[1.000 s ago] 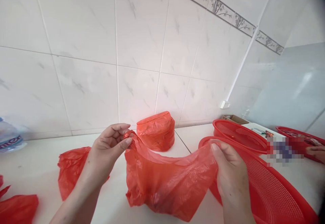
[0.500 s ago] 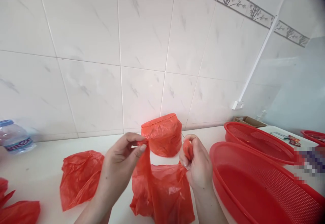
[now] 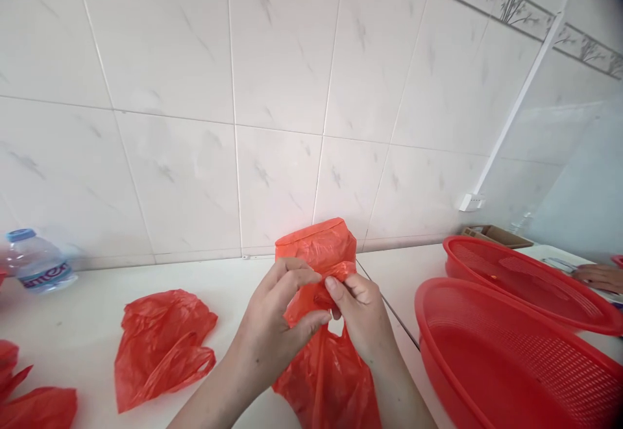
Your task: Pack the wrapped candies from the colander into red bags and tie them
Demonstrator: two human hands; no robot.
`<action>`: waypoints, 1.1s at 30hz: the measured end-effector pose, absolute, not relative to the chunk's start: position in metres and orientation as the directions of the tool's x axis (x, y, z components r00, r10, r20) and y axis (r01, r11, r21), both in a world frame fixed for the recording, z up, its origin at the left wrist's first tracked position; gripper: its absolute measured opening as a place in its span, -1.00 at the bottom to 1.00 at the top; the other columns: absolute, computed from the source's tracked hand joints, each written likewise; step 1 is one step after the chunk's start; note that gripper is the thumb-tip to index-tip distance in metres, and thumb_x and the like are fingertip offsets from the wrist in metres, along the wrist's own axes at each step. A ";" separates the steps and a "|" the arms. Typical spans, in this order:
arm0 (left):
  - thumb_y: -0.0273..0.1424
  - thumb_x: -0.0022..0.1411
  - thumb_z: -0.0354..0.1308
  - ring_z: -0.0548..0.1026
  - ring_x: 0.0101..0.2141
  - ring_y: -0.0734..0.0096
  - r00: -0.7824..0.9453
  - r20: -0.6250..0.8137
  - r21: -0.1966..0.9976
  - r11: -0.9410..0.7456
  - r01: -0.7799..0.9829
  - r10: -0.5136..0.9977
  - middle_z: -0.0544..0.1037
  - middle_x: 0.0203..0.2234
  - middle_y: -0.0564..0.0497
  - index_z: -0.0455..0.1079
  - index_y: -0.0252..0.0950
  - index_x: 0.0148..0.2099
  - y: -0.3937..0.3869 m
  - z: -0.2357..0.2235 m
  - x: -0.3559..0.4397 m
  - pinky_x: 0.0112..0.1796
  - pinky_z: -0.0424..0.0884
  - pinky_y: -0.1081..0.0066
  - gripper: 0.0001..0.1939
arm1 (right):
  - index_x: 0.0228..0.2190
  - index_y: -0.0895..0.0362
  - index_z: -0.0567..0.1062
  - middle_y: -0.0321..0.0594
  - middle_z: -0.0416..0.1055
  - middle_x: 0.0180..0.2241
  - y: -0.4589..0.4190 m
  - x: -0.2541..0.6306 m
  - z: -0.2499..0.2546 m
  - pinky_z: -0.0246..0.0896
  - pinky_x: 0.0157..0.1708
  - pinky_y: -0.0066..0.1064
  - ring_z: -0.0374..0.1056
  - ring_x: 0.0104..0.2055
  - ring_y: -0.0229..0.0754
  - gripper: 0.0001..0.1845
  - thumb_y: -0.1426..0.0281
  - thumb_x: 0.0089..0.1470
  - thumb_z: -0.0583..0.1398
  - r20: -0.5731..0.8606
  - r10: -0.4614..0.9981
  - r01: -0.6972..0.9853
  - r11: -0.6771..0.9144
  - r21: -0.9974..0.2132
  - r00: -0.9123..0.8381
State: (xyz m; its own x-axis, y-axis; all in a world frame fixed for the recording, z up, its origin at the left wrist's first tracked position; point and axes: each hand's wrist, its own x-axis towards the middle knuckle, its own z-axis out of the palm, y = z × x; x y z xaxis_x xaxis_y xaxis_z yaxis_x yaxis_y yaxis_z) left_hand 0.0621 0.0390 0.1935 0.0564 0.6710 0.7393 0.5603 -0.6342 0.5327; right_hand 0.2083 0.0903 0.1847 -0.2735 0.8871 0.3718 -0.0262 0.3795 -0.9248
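A red plastic bag [image 3: 335, 383] hangs below my hands, its handles drawn up together. My right hand [image 3: 363, 318] is closed, pinching gathered handle plastic between thumb and fingers. Curled round the same plastic from the other side is my left hand [image 3: 272, 318], its index fingertip meeting my right thumb. A gap shows between the left thumb and index finger, with red plastic in it. Just behind my hands, a full red wrapped bundle [image 3: 316, 241] stands against the tiled wall. To the left, a crumpled red bag [image 3: 158, 344] lies flat on the white table [image 3: 92, 325].
Two red mesh baskets, a near one [image 3: 487, 351] and a far one [image 3: 511, 280], stand on the right. A water bottle [image 3: 41, 263] is at the left, with more red plastic [image 3: 41, 406] below it. Another person's hand [image 3: 598, 276] shows at the far right, near a cardboard box [image 3: 501, 237].
My hands have come together from either side, bringing the two bag handles to one point. The view has shifted slightly, and another person's hand now shows at the right.
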 end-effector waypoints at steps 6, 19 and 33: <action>-0.60 0.23 0.02 0.38 -0.43 0.50 0.167 0.695 0.470 -0.617 0.631 0.700 0.42 -0.43 0.10 0.38 -0.18 -0.26 0.044 0.190 0.061 -0.41 0.30 0.47 -0.79 | -0.58 0.14 0.29 -0.36 0.23 -0.67 0.084 0.221 0.186 0.00 -0.60 -0.49 0.10 -0.61 -0.36 -0.55 0.09 0.20 0.05 0.328 0.875 0.000 0.351 -0.936 -0.355; -0.39 0.28 -0.06 0.44 -0.37 0.39 0.009 0.344 0.809 -0.302 0.505 0.939 0.49 -0.40 0.10 0.29 -0.17 -0.33 0.045 0.195 0.060 -0.34 0.31 0.39 -0.85 | -0.20 -0.01 0.53 -0.32 0.35 -0.37 0.098 0.241 0.180 0.20 -0.35 -0.42 0.23 -0.39 -0.27 -0.74 0.38 0.04 0.15 0.225 0.807 0.121 0.341 -0.932 -0.546; -0.61 0.19 -0.03 0.34 -0.33 0.34 0.231 0.570 0.326 -0.475 0.817 0.788 0.37 -0.39 0.00 0.29 -0.24 -0.42 0.050 0.179 0.054 -0.38 0.28 0.40 -0.79 | -0.09 0.03 0.49 -0.27 0.48 -0.26 0.112 0.245 0.172 0.25 -0.28 -0.39 0.35 -0.34 -0.27 -0.62 0.41 0.00 0.16 0.169 0.823 0.031 0.220 -0.975 -0.543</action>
State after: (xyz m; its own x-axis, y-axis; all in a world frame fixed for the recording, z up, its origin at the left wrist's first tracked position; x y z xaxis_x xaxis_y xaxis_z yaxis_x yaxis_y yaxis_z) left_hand 0.0535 0.0502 0.1788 0.2311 0.7881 0.5705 0.8173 -0.4753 0.3256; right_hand 0.2449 0.1119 0.1717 -0.5425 0.8229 0.1687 0.0305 0.2200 -0.9750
